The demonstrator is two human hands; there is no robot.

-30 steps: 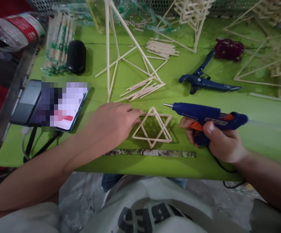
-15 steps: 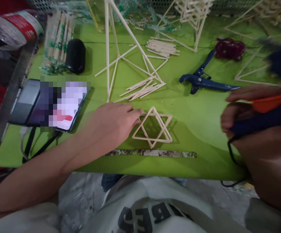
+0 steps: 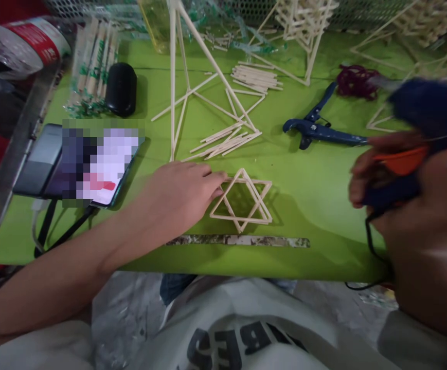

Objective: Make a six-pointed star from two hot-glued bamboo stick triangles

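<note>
A small star-shaped frame of thin wooden sticks (image 3: 241, 219) lies on the green table (image 3: 308, 226). My left hand (image 3: 188, 192) holds its upper left corner between pinched fingertips. At the right, my right hand (image 3: 431, 180) is wrapped round a dark blue glue gun (image 3: 433, 110) with an orange trigger and a black cord; it is blurred by motion. The gun is apart from the star. Just in front of the star lies a flat patterned strip (image 3: 242, 240).
A tall stick frame (image 3: 173, 77), loose sticks (image 3: 256, 76) and a blue cutter (image 3: 323, 132) stand or lie behind. Purple cord (image 3: 356, 82) is at the back right. At left are a phone (image 3: 111, 174), a black case (image 3: 121, 90) and a bottle (image 3: 22, 43).
My right hand has moved a little left with the glue gun, the gun's body swinging inward over the table. My left hand stays on the star.
</note>
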